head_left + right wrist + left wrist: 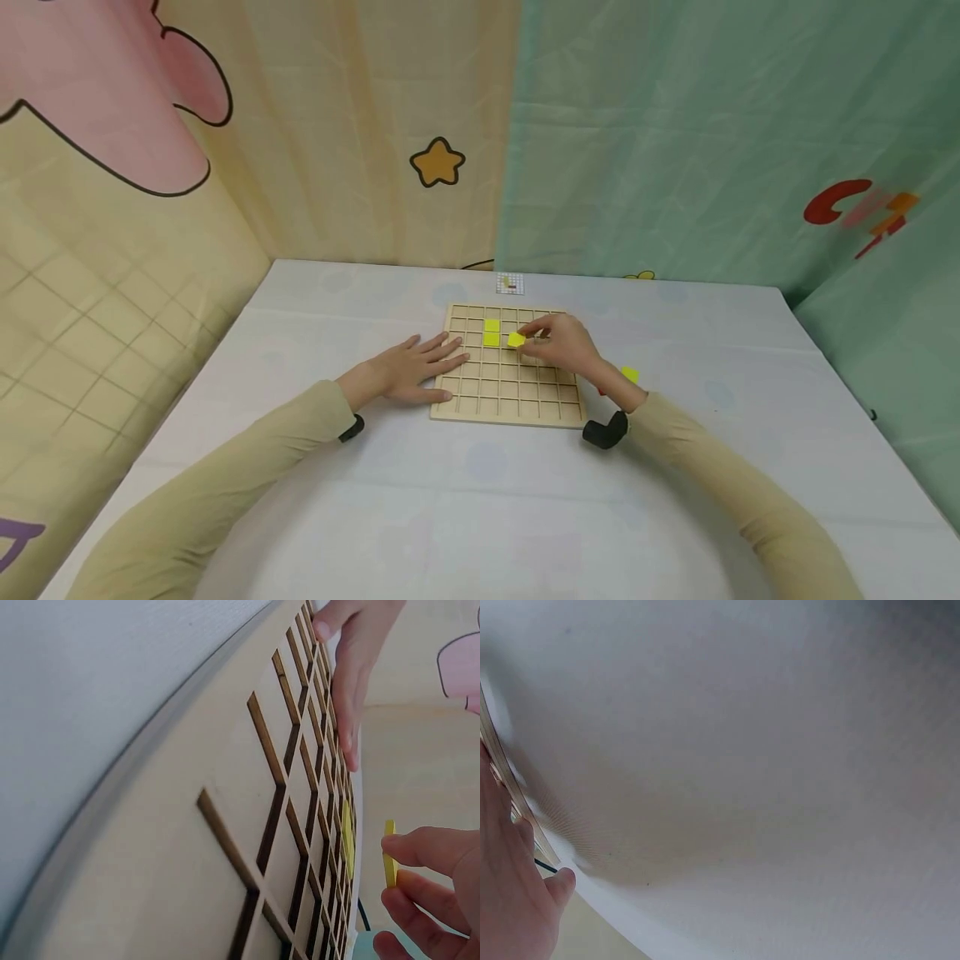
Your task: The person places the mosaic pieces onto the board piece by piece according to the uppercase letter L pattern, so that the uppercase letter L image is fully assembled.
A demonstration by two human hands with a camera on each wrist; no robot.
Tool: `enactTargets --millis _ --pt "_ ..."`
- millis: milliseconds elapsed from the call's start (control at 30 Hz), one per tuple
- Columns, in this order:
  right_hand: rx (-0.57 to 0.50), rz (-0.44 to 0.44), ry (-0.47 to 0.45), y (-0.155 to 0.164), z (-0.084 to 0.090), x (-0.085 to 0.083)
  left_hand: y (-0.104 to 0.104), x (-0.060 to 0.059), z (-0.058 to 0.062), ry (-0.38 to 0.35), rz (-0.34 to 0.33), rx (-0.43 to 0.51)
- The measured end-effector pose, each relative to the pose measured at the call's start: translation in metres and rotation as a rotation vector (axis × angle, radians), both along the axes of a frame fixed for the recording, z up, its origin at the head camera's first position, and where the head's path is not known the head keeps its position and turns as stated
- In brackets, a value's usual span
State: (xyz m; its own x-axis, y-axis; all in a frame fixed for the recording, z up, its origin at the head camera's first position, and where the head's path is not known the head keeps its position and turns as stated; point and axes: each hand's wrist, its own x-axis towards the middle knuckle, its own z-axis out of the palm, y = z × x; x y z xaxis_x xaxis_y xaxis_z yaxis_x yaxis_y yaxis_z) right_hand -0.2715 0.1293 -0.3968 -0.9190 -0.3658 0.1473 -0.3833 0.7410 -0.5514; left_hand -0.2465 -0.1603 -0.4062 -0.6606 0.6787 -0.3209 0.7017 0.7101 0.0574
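Note:
A wooden grid board (pixel 510 408) lies on the table, its surface cut by crossing grooves. Two yellow square tiles (pixel 491 332) sit on it, one behind the other. My right hand (pixel 562 342) pinches another yellow tile (pixel 389 855) between thumb and fingers; the right wrist view shows it raised above the board. With fingers spread, my left hand (pixel 412 369) rests on the board's left edge. Only part of that hand shows at the left of the left wrist view.
A further yellow tile (pixel 631 373) and a bit of red lie beside the board, partly behind my right wrist. A small printed grid card (pixel 510 283) is at the table's back edge. Patterned curtains (pixel 375 125) hang behind the white-covered table (pixel 480 517).

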Motion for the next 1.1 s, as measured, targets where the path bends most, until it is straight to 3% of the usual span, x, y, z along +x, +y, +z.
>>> enactTargets --millis 667,1100 --pt "0.079 0.111 -0.039 -0.031 -0.004 -0.005 0.001 0.001 0.002 0.0 0.009 0.004" --pt "0.054 0.134 -0.053 -0.033 -0.009 -0.003 0.001 0.0 0.0 0.003 0.014 -0.002"
